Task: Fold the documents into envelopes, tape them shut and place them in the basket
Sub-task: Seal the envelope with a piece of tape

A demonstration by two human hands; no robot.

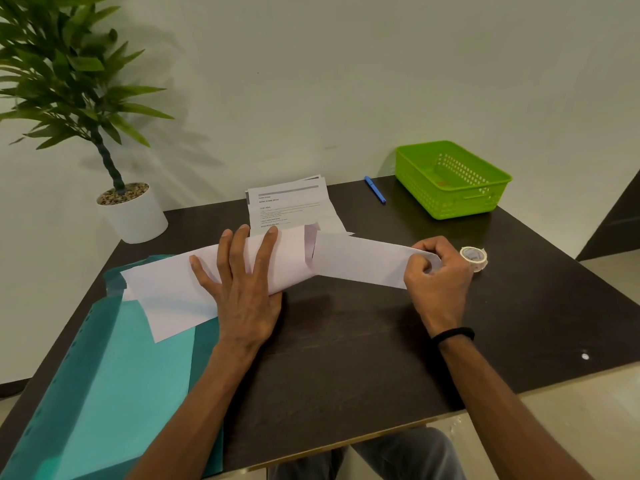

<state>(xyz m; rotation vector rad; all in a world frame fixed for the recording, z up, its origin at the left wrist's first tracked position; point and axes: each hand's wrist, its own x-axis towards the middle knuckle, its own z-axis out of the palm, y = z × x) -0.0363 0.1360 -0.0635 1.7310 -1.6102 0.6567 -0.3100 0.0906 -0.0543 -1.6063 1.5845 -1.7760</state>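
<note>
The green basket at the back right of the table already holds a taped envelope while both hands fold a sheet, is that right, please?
Not quite: the head view shows the green basket holding no envelope. Left hand and right hand are indeed folding the white sheet.

folded sheet (360, 263): white, blank side up, bent mid-length across the dark table
printed documents (291, 207): small stack, text up, just behind it
green basket (450, 202): perforated, far right corner
tape roll (473, 258): right of sheet
</note>
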